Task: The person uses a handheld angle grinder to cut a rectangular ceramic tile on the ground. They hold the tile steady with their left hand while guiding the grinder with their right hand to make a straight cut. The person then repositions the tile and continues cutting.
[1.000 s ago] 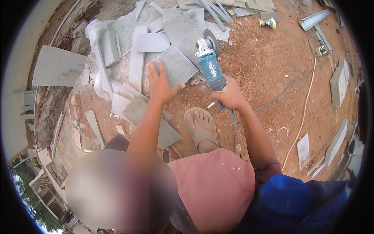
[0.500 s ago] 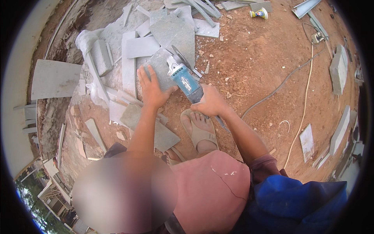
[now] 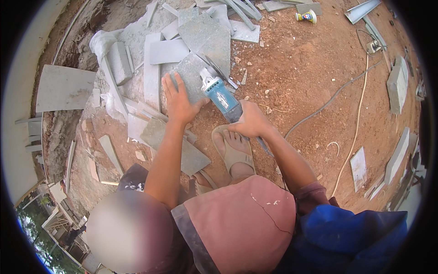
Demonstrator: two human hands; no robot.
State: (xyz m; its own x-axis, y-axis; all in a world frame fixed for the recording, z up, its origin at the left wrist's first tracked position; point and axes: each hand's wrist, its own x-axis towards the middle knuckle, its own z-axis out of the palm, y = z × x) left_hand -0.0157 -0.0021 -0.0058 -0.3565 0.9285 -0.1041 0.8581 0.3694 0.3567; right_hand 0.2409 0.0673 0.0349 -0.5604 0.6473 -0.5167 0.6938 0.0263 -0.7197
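A teal angle grinder [image 3: 222, 97] with a silver head is in my right hand [image 3: 250, 119], fingers wrapped round its dark rear body. Its disc is at the right edge of a grey stone tile [image 3: 191, 77]; I cannot tell whether it touches the stone. My left hand [image 3: 181, 100] has its fingers spread on the tile's lower left part, to the left of the grinder. My sandalled foot [image 3: 235, 150] is just below the grinder, beside more loose grey pieces [image 3: 191, 159].
Stacked grey slabs [image 3: 203, 32] and white bags [image 3: 104, 42] lie ahead. Loose slabs [image 3: 66, 86] lie left. On the reddish dirt [image 3: 310, 105] at right are cables [image 3: 360, 114], a socket box [image 3: 372, 46], a cup-shaped container [image 3: 305, 17] and a concrete block [image 3: 397, 86].
The grinder in my right hand has come down and left onto the tile's right edge, tilting further left. My left hand stays spread on the tile. The view has shifted slightly.
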